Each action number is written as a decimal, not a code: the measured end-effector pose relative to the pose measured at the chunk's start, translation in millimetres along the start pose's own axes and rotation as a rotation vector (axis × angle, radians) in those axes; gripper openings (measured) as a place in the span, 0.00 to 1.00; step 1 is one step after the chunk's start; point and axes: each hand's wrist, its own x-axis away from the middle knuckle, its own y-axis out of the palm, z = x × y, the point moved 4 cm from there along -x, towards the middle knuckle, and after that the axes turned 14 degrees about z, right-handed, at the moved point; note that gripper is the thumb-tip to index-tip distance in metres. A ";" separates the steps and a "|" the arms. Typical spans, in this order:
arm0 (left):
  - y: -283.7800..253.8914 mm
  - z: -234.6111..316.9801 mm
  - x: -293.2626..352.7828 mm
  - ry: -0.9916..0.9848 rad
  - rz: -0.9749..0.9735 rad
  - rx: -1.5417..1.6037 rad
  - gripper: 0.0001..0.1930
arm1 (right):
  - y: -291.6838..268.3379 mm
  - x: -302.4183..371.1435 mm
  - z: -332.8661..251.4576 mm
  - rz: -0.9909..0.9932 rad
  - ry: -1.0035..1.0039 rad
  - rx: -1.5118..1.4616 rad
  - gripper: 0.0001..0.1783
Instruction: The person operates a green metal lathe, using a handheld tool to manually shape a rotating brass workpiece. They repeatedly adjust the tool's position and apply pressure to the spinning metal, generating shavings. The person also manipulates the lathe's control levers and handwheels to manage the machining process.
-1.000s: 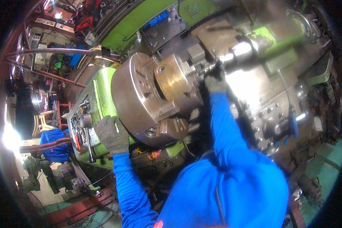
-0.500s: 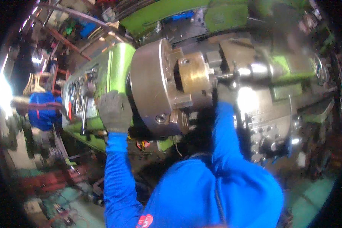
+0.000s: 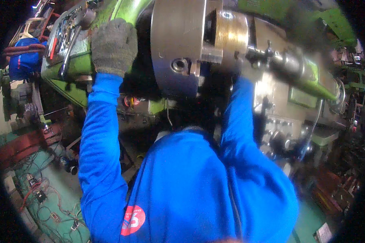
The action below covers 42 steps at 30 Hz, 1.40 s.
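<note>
Lying palm-down on the green housing (image 3: pixel 121 9), the gloved left hand (image 3: pixel 114 47) shows its back, the fingers extended side by side and enclosing nothing visible. The right hand (image 3: pixel 250 72) is blurred and partly lost against the metal around it; whether its fingers are closed on anything cannot be told. From these right fingers the brass-toned cylinder (image 3: pixel 232 33) lies up and to the left, just beside them, seated at the face of the large steel chuck (image 3: pixel 178 34). The long axis common to chuck and cylinder runs left to right, dipping somewhat toward the bright spindle (image 3: pixel 288 63) and the green tailstock (image 3: pixel 326 88). The right hand is clearly the nearer to the cylinder, at its outer end near the spindle; the left stands apart, with the full width of the chuck between. Farther left, a long-handled wrench (image 3: pixel 71 50) rests near assorted hand tools.
</note>
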 end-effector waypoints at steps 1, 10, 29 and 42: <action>5.7 3.5 -4.7 0.010 0.032 0.033 0.08 | 36.2 -40.7 55.8 0.056 -0.050 -0.389 0.34; 17.2 -0.4 2.1 0.045 0.053 0.014 0.08 | 28.2 -30.5 46.1 0.081 0.026 -0.208 0.31; 9.0 6.9 -4.8 0.005 -0.012 -0.007 0.06 | 51.6 -38.6 67.0 -0.016 0.114 -0.630 0.27; 8.6 9.7 -6.8 -0.008 -0.035 0.024 0.05 | 74.9 -38.6 67.8 -0.221 0.682 -1.121 0.29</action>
